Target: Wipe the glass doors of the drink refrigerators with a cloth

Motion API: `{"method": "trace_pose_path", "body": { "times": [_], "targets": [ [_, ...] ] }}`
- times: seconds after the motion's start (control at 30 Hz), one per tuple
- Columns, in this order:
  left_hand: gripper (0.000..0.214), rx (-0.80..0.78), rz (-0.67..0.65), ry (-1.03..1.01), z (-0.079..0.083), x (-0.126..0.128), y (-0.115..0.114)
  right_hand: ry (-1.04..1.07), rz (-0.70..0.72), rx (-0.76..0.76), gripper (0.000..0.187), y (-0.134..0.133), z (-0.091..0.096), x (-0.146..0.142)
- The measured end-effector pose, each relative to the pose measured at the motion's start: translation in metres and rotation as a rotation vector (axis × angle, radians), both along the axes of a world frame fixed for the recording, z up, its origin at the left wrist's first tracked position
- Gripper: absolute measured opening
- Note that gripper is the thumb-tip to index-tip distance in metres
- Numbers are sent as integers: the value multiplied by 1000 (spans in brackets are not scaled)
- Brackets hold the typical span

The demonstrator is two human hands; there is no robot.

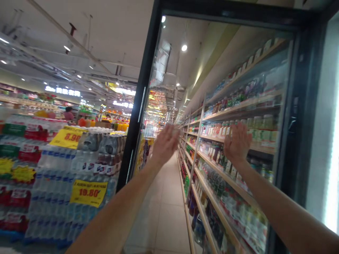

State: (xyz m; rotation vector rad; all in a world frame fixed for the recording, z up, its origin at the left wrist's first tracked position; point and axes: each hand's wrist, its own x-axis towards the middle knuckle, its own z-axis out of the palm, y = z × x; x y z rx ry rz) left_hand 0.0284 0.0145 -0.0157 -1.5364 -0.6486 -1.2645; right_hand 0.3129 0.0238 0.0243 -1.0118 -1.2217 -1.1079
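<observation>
The tall glass door with a black frame (225,70) stands swung out into the aisle, right in front of the person and filling the middle and right of the view. The right hand (237,143) lies flat against the pane, its fingers (239,129) straight and pressed together, pointing up. The left hand (165,143) is raised beside it at the same height, nearer the handle-side edge, its fingers (173,133) also extended and close together. It is blurred, so I cannot tell whether it touches the glass.

By the look of it, the door is being pushed with both palms. Moving it further calls for even pressure from both hands.

Through the pane show long wooden shelves of bottled drinks (254,102) and the pale tiled floor (164,211). To the left, clear of the door's edge, stand stacked packs of water bottles (79,165) with yellow price signs (88,192). A bright white panel (331,141) lies at the far right.
</observation>
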Motion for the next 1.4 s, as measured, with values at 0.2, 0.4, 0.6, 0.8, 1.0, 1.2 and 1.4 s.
{"method": "trace_pose_path", "body": {
  "times": [0.2, 0.4, 0.6, 0.8, 1.0, 1.2, 1.4],
  "targets": [
    [42, -93, -20, -203, -7, 20, -3, 3, 11, 0, 52, 1, 0, -1],
    [41, -116, -66, 366, -42, 102, 1, -15, 14, -9, 52, 2, 0, 3],
    [41, -65, 13, -314, 13, -3, 4, 6, -9, 3, 52, 4, 2, 1],
    [43, -99, -53, -232, -21, 31, 3, 12, -6, 0, 52, 2, 2, -2],
    [43, -117, -59, 412, -73, 70, -2, -3, -11, -13, 52, 3, 2, 0],
    [53, -41, 58, -300, -59, -40, 4, 25, -19, -20, 52, 4, 1, -5],
    [46, -144, -27, 42, -80, 56, -3, 24, -6, -19, 52, 3, 0, -4]
  ]
}}
